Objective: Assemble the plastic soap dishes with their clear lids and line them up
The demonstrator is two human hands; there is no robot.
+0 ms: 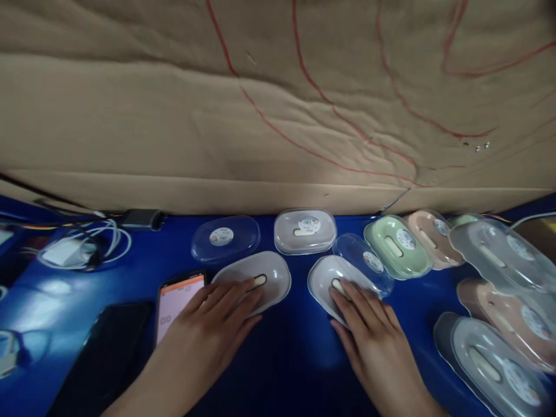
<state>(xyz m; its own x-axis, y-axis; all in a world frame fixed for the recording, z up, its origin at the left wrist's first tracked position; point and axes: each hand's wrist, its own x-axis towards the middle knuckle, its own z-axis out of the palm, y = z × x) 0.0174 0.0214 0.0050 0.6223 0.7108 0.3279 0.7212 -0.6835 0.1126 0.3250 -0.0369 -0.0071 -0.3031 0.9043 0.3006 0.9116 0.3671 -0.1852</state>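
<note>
Two shallow oval dishes, right of lit smartphone: I judge them light, stiff, best rim-held. Left hand, right hand: fingers close-set at cream inserts, grip unclear.

Creased brown wall covering rises at 12 o'clock, red lines curving down towards 2 o'clock! A glossy blue tabletop spreads through 6 o'clock, pale glare gleaming between 8 and 9.

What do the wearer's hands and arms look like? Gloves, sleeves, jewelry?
Left hand and right hand both ungloved. No sleeve on the visible left forearm or right forearm. No watch, rings, cables or markings visible.
</note>
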